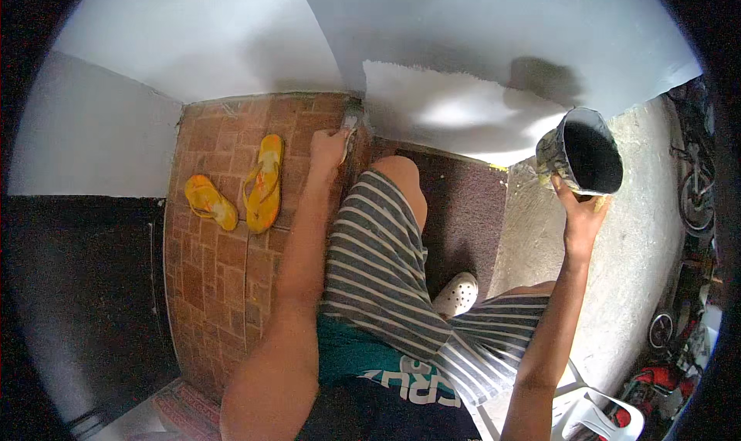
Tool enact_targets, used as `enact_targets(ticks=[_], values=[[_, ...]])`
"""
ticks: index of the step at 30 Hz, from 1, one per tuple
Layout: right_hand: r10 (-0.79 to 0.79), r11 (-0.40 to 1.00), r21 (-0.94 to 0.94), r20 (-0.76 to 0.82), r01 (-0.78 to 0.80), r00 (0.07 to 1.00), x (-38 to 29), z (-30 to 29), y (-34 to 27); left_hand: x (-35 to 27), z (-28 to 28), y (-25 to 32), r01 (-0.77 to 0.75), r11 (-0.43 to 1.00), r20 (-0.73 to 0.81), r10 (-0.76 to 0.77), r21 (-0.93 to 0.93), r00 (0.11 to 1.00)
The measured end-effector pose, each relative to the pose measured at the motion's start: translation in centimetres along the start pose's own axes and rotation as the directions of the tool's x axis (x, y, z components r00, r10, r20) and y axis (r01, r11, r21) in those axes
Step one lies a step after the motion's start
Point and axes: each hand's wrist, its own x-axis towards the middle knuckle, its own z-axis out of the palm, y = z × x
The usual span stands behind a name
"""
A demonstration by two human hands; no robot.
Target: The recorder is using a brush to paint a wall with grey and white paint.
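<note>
My left hand (329, 149) grips what looks like a paintbrush (349, 129), blurred and partly hidden by my fingers. Its end meets the foot of the wall corner, just above the tiled floor. Out to the right, my right hand (580, 212) holds a paint-stained pot (553, 158) from below, tilted so its dark mouth faces me; any contents are lost in shadow. The wall (463, 30) in front is grey above, with a ragged edge against a white patch (428, 99) lower down.
Yellow flip-flops (263, 186) lie on the brown tiles (194, 267) at left. A dark mat (466, 209) lies beneath my legs beside concrete (631, 255). A white plastic chair (628, 412) stands lower right. Bicycles (697, 189) and a red vehicle (654, 377) line the far right.
</note>
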Motion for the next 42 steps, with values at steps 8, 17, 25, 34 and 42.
enact_targets(ticks=[8, 17, 25, 34, 42], values=[[-0.01, 0.998, 0.057, 0.029, 0.008, 1.0, 0.3, 0.3, -0.5, -1.1, -1.9, 3.5, -0.235, 0.944, -0.06, 0.227, -0.232, 0.972], [0.0, 1.0, 0.018, 0.047, -0.001, 0.999, 0.3, 0.3, -0.2, -3.3, -3.9, 5.6, -0.267, 0.811, -0.065, 0.274, -0.521, 0.96], [-0.014, 0.999, 0.047, 0.048, 0.012, 0.999, 0.2, 0.5, -0.2, -0.8, 0.2, 0.7, -0.053, 0.93, 0.023, 0.066, -0.363, 0.998], [-0.026, 0.999, 0.023, 0.03, 0.026, 0.999, 0.4, 0.3, -0.7, -0.9, 0.6, 1.3, 0.009, 0.981, 0.027, -0.004, -0.193, 1.0], [-0.006, 0.996, 0.092, 0.035, 0.003, 0.999, 0.1, 0.5, -0.9, -1.9, 1.2, 2.8, 0.016, 0.927, 0.077, 0.014, -0.375, 0.997]])
